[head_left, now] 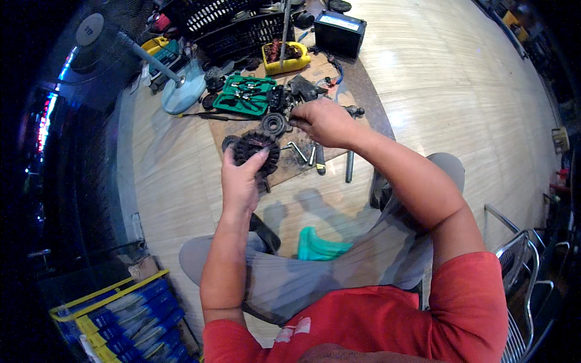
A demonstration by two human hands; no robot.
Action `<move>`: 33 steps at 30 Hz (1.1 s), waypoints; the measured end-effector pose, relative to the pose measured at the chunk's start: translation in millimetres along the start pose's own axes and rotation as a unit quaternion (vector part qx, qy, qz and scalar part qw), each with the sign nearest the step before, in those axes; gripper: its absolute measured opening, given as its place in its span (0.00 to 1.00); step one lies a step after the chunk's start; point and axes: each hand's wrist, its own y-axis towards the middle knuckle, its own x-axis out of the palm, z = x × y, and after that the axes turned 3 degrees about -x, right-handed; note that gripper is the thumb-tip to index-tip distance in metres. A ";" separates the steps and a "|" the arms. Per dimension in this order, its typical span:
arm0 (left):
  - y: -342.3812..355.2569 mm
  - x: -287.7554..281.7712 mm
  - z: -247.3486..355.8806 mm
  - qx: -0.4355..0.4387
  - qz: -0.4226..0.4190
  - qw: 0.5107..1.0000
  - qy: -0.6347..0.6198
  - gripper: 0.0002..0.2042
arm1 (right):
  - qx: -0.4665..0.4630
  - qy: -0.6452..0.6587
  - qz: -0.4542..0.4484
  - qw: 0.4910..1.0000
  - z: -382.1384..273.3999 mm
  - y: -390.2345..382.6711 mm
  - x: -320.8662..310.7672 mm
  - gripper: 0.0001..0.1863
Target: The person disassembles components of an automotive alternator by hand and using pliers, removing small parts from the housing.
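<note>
My left hand grips a black round wheel with a toothed or finned rim, its thumb lying across the face. Fingers curled together, my right hand is held over the cluttered board just right of a dark grey ring-shaped part. Whatever its fingertips pinch, if anything, is hidden. Bent metal keys lie below that hand, beside a tool with a black and yellow handle. A dark metal rod lies further right.
Beyond the hands are an open green tool case, a yellow container of parts, a black battery and a black crate. A standing fan is at left. A green object lies by my legs; a metal chair stands right.
</note>
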 end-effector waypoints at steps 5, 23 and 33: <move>0.2 -6.0 -6.5 0.035 -0.007 0.993 0.110 0.27 | -0.018 0.081 -0.086 0.993 5.6 -1.2 -2.9 0.16; -4.6 -12.5 -5.1 -0.044 -0.067 0.996 -0.044 0.22 | -0.023 0.286 -0.122 0.950 -14.9 -2.3 1.8 0.23; -0.5 -25.1 -4.0 -0.212 -0.296 0.918 -0.160 0.39 | -0.042 0.366 -0.085 0.926 -20.9 -7.1 -2.3 0.25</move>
